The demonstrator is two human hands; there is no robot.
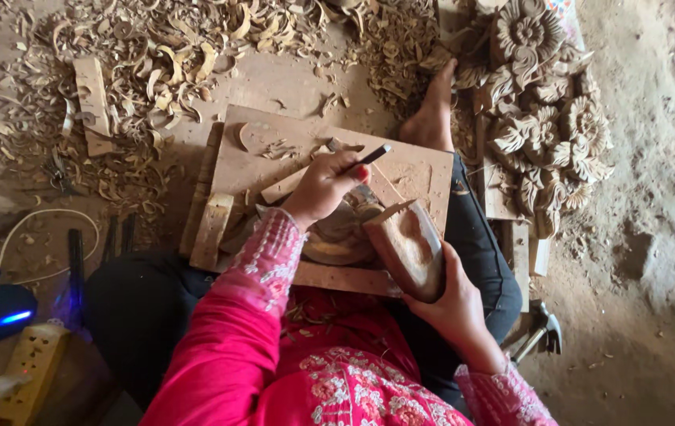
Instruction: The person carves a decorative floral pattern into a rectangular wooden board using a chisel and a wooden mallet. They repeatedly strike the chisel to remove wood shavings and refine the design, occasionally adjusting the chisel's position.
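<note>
Woodcarving at floor level: seated among curled shavings (pixel 156 55), a person in a pink embroidered sleeve works a hollowed wooden piece (pixel 408 248) propped on edge against a flat work board (pixel 274 150) laid across the lap. The right hand (pixel 452 304) is wrapped around the lower end of the piece, fingers clamped on it to keep it tilted upright, its scooped face turned toward the camera. The left hand (pixel 325 185) is closed around a dark-handled chisel (pixel 369 158), which sits just above and beside the top of the piece; the blade's tip is hidden behind the fingers, so contact with the wood cannot be confirmed. A second rounded carved blank (pixel 337 237) lies on the board under the left wrist, and a small offcut block (pixel 213 229) rests at the board's near-left edge.

The work appears to be in the shaping stage, with the hollow already cut and the rim being trimmed. The following cut would seem to call for a firm brace from the right hand and a controlled, shallow push of the chisel away from the holding fingers. Finished flower carvings (pixel 546 118) are heaped at right near a bare foot (pixel 432 110); a hammer (pixel 542 327) lies on the dirt floor, a power strip (pixel 29 371) at lower left.
</note>
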